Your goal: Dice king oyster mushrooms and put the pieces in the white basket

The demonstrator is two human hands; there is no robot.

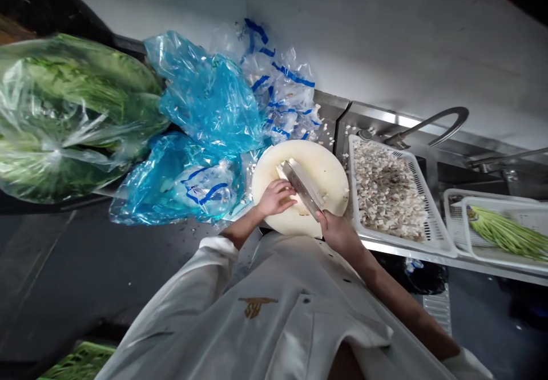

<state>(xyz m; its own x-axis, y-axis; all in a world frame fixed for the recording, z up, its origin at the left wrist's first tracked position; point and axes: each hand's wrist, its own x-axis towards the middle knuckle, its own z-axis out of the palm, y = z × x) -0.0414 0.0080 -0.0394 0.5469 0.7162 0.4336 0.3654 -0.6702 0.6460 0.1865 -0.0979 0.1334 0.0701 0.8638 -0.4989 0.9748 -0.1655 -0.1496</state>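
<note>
A round, pale cutting board (268, 160) lies in front of my body. My right hand (338, 230) is closed around the handle of a cleaver (305, 189), whose broad blade slants across the board. Pale food pieces (281, 170), perhaps mushroom, lie against both sides of the blade. My left hand (277, 197) rests at the left of the blade, its fingers bent and close together on the pale food, which they partly hide. Small cut bits lie on the board's right part.
Right of the board stands a white basket (447, 247) of chopped pale bits (387, 191), below a curved faucet (445, 117). Farther right, green stalks (509, 233) lie in another basket. Blue plastic bags (214, 106), clear wrappers (291, 92) and bagged leafy greens (64, 123) crowd the left.
</note>
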